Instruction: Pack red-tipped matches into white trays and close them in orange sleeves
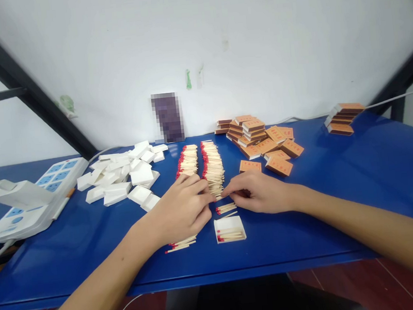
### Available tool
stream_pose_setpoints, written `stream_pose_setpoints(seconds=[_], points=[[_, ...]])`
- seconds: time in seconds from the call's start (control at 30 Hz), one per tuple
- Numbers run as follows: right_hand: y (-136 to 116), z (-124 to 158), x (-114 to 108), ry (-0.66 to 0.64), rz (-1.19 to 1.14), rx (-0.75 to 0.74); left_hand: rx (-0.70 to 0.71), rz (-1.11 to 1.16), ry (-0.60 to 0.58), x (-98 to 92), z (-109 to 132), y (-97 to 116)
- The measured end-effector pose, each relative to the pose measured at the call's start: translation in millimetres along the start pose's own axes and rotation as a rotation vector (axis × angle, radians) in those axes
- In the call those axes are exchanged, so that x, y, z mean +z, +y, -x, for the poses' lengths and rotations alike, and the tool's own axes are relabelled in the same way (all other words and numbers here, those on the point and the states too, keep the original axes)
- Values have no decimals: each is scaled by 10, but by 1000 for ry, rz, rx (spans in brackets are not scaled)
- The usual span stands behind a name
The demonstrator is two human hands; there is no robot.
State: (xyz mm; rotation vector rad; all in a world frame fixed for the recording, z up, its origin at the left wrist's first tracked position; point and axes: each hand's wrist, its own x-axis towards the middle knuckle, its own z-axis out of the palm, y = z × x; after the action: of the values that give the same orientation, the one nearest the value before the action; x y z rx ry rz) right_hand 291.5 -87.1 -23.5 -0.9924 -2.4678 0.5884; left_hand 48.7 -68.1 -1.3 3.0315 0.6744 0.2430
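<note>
Your right hand (pixel 259 193) pinches a few matches (pixel 213 169) at the rows' near end; your left hand (pixel 184 208) curls against them, steadying, its grip hidden. The open tray (pixel 230 229) lies at 6 o'clock, within short reach; spare trays (pixel 124 175) at 10, sleeves (pixel 263 142) at 1 on the tabletop (pixel 341 186).
</note>
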Motion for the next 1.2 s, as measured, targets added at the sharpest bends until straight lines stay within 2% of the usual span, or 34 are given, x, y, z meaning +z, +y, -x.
stream_pose_setpoints(seconds=[0.63,1.2], points=[[-12,-5,-5,-7,11,25,20,41,-8,-1,6,29],[-34,-2,-19,-38,3,-26,10,12,4,-1,1,-6]])
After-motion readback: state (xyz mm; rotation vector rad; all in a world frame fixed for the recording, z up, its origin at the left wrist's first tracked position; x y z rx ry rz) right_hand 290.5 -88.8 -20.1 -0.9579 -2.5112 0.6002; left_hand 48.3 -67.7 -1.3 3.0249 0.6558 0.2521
